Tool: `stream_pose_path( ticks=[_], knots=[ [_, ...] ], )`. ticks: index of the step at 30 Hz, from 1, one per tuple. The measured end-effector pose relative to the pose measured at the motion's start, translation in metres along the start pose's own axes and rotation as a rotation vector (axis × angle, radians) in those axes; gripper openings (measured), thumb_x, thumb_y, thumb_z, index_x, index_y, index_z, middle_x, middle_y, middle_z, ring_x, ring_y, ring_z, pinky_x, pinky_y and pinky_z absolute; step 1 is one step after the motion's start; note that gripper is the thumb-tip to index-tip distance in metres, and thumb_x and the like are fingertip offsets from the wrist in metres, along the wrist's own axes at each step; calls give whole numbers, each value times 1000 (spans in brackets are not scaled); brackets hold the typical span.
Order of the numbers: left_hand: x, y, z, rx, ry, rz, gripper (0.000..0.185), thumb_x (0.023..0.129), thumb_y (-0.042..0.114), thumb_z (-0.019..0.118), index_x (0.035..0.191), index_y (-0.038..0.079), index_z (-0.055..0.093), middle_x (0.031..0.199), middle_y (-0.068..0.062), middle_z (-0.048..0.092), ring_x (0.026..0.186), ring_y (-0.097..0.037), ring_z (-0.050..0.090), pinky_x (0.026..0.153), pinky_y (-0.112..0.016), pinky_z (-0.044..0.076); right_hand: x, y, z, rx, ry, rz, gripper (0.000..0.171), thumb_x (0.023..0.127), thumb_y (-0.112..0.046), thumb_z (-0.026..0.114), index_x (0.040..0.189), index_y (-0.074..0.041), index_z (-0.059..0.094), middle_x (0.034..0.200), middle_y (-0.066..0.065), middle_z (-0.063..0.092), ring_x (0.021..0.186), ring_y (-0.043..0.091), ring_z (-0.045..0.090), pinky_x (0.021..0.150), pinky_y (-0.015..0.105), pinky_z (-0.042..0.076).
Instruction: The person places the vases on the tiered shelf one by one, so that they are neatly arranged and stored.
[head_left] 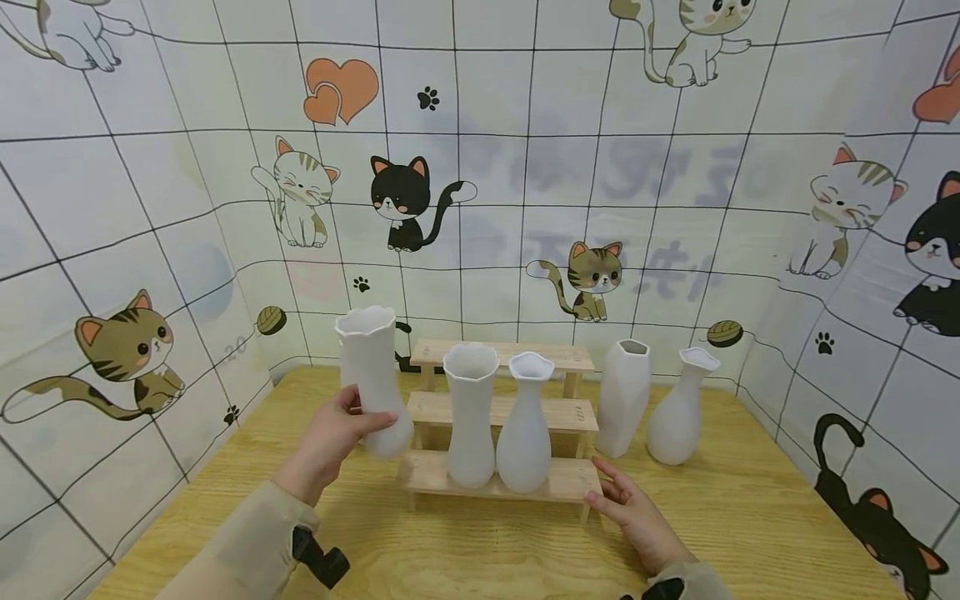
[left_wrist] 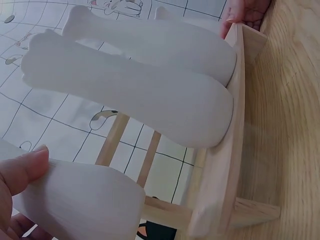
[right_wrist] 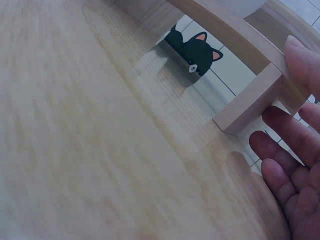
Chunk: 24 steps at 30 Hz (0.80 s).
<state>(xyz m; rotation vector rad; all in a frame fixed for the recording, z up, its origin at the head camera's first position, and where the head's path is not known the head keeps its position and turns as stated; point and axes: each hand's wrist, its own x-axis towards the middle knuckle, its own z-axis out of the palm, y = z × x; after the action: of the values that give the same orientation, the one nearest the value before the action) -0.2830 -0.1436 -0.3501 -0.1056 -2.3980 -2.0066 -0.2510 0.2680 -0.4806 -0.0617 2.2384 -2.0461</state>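
Note:
My left hand (head_left: pixel 333 437) grips a white vase with a scalloped rim (head_left: pixel 371 358) around its lower part, thumb across the front. In the left wrist view, that vase's base (left_wrist: pixel 100 200) hangs beside the three-step wooden stand (head_left: pixel 420 473). My right hand (head_left: pixel 633 512) holds the right end of the lowest step, thumb at its front edge. The right wrist view shows its fingers (right_wrist: pixel 282 145) beside the stand's leg (right_wrist: pixel 252 102). On the lowest step stand a wavy-rimmed white vase (head_left: pixel 471 417) and a narrow-necked white vase (head_left: pixel 523 433), side by side.
Right of the stand, a faceted white vase (head_left: pixel 624 400) and a slim-necked white vase (head_left: pixel 681 412) stand on the wooden table (head_left: pixel 750 517). A white wall covering (head_left: pixel 495 233) with grid lines and cartoon cats surrounds the table at the back and sides.

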Motion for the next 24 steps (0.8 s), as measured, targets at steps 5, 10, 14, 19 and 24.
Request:
stream_pose_path(
  ticks=[5,10,14,19,24],
  knots=[
    [5,9,10,25,0,3,70,60,32,77,117,13,43,110,-8,47,99,-25,46,78,-40,39,0,1,-1,-20,-2,10,63,80,-27,60,134,-21,28,124,14,41,110,26,40,91,50,21],
    [10,16,17,36,-5,11,69,61,32,77,117,12,43,110,-7,46,100,-25,46,79,-40,38,0,2,-1,-22,-3,14,63,80,-27,61,133,-22,28,123,14,41,109,26,40,92,49,21],
    [13,20,20,28,-14,22,67,62,30,76,116,10,43,111,-8,47,100,-25,46,81,-41,38,0,2,-1,-27,-3,11,63,80,-27,60,134,-21,28,123,14,41,109,26,41,91,50,21],
    [17,27,24,24,-21,32,66,62,29,76,116,9,43,111,-8,48,100,-25,46,82,-41,37,-1,1,-1,-39,0,8,63,80,-28,60,134,-21,27,125,15,39,111,28,38,90,51,22],
    [22,33,28,27,-17,15,68,62,28,77,117,10,43,110,-7,48,100,-24,46,84,-41,35,0,1,-1,-35,7,12,64,79,-29,61,133,-21,28,126,16,38,112,28,37,90,51,23]
  ],
)
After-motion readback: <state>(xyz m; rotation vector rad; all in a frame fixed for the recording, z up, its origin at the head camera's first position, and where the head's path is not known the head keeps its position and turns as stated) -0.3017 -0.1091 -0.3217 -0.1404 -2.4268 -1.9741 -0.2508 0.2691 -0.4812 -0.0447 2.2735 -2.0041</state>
